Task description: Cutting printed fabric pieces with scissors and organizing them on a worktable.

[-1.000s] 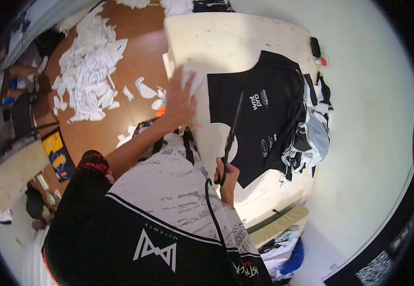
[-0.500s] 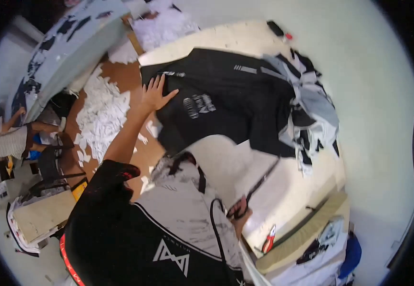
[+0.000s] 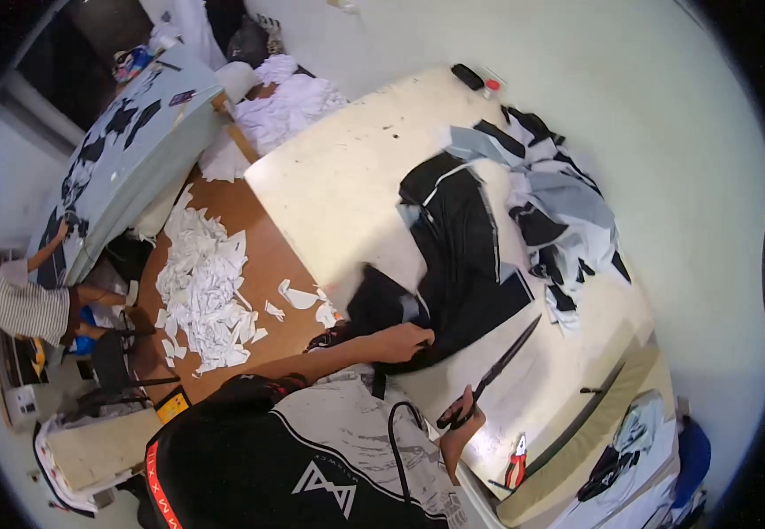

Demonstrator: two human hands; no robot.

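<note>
Below the centre of the frame, the left hand [image 3: 410, 342] has its fingers curled on the near edge of a black cloth [image 3: 457, 256], apparently pinching it. Lower and to the right, the right hand [image 3: 463, 418] is wrapped around the handles of long dark scissors [image 3: 507, 357], whose blades point toward the upper right, apart from the cloth. The cloth lies bunched and folded across the middle of the frame on a pale table [image 3: 338, 198]. Right of it sits a heap of grey, white and black fabric [image 3: 572, 207]; red-handled pliers [image 3: 516, 463] lie at lower right. White scraps [image 3: 206, 295] cover part of the brown floor [image 3: 263, 242] at left, and another person [image 3: 34, 304] reaches toward a light blue table [image 3: 140, 145] farther left.
</note>
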